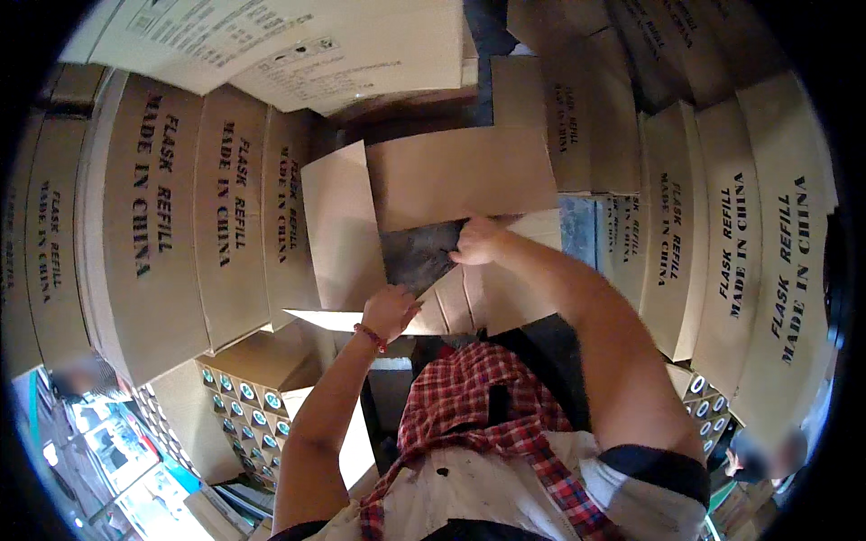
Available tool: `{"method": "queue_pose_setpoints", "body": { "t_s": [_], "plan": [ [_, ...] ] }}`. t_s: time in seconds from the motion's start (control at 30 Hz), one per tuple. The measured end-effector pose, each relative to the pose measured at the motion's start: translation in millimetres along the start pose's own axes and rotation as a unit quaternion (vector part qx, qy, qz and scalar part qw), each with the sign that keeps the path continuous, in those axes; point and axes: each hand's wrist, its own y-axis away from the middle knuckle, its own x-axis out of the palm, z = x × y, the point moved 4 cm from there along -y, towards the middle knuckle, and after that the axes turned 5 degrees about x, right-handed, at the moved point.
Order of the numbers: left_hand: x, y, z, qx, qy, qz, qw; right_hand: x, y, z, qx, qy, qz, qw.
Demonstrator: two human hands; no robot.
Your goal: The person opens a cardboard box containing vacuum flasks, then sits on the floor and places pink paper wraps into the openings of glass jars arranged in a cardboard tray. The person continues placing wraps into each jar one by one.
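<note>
An open brown cardboard box (463,180) is in front of me, its flaps folded outward around a dark opening. My left hand (391,313) is closed on the near left corner of the box, fingers curled over the edge by the near flap. A red beaded bracelet (371,337) circles that wrist. Across the opening, my right hand (478,242) grips the far right corner, where the far flap meets the right flap (519,290). Its fingertips reach over the inner edge. The inside of the box looks dark, and I cannot make out its contents.
Tall printed cartons (149,225) line the left side, with similar cartons (722,234) along the right. A large pale carton (361,54) stands beyond the box. At lower left, an open carton holds several round-ended items (245,390) in dividers; more (699,406) show at lower right.
</note>
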Motion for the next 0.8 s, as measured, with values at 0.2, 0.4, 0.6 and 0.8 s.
{"method": "queue_pose_setpoints", "body": {
  "t_s": [0.2,0.4,0.6,0.8],
  "plan": [
    [14,91,-28,0.011,0.001,-0.045,0.999,7,92,-45,0.001,0.153,-0.094,0.984],
    [39,142,-53,-0.154,0.075,0.027,0.985,-4,199,-94,0.214,0.149,-0.055,0.964],
    [124,168,-58,-0.191,0.112,0.069,0.973,72,272,-127,0.451,0.012,-0.033,0.892],
    [215,174,-48,-0.197,0.128,0.07,0.97,283,186,-181,0.597,-0.319,-0.076,0.732]
  ]
}}
